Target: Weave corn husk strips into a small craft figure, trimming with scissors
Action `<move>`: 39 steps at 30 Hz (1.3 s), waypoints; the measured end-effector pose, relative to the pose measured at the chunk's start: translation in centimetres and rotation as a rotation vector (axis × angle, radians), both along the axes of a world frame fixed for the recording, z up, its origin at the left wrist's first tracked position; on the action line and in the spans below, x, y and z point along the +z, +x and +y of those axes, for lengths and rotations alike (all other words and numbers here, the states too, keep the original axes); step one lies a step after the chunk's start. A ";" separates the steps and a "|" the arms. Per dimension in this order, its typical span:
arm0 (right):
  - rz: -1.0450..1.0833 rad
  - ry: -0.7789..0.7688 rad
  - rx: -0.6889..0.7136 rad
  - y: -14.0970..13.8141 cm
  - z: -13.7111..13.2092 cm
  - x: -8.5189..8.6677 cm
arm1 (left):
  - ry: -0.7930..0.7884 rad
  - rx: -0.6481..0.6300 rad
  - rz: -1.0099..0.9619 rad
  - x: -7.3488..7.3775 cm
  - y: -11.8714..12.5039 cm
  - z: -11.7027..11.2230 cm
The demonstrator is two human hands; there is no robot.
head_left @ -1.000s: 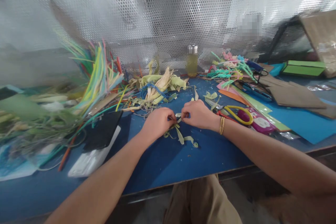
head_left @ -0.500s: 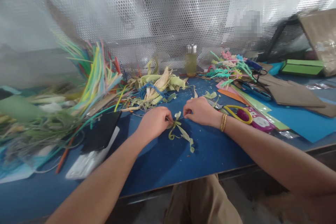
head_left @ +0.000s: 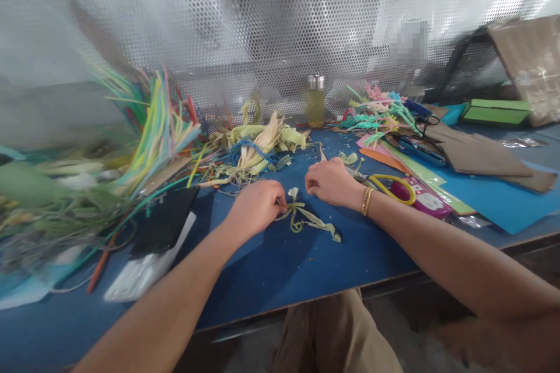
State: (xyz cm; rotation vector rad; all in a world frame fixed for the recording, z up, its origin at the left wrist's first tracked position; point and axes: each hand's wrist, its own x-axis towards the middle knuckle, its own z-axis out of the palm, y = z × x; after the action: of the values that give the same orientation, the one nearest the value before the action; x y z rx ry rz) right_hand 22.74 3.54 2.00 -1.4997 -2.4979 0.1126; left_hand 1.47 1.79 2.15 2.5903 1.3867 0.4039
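On the blue table lies a small knotted bow of pale green corn-husk strips (head_left: pixel 297 210), its loose tails curling to the right. My left hand (head_left: pixel 258 203) pinches the bow's left end between thumb and fingertips. A short distance to the right, my right hand (head_left: pixel 329 182) is closed with its fingers curled; whatever is between the fingertips, if anything, is too small to make out. A gold bracelet circles my right wrist. Yellow-handled scissors (head_left: pixel 394 188) lie just beyond that wrist, beside a purple case with a white cartoon figure (head_left: pixel 426 198).
Behind my hands is a heap of corn husks (head_left: pixel 262 140) with blue string. Colourful pipe cleaners (head_left: pixel 151 140) stand at left, near a black flat item (head_left: pixel 164 221). A lidded jar (head_left: pixel 315 102) stands at the back. Coloured paper (head_left: pixel 490 198) and brown cardboard (head_left: pixel 485 154) lie right.
The husk bow has turned, its long tail swinging up and to the right. My left hand still pinches its end; the right hand stays closed nearby. The whole view has shifted slightly.
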 end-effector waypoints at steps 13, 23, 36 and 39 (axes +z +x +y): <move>0.006 -0.012 -0.019 0.1 0.2 -0.1 | -0.010 -0.073 -0.324 -0.8 0.1 0.7; 0.085 -0.001 -0.014 0.3 0.0 0.2 | -0.525 -0.029 -0.644 -2.3 0.6 1.0; 0.557 -0.168 0.250 -1.0 -1.3 1.0 | -0.427 0.095 -0.695 -2.5 1.1 1.0; 0.573 -0.032 0.222 -0.9 -0.9 0.6 | -0.457 0.076 -0.722 -2.5 1.0 1.0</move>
State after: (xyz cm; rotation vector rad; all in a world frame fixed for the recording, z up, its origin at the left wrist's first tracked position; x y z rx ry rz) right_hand 21.85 2.60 2.56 -1.0048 -2.1775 0.5378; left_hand 2.50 2.81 -0.36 1.7631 1.1347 0.8181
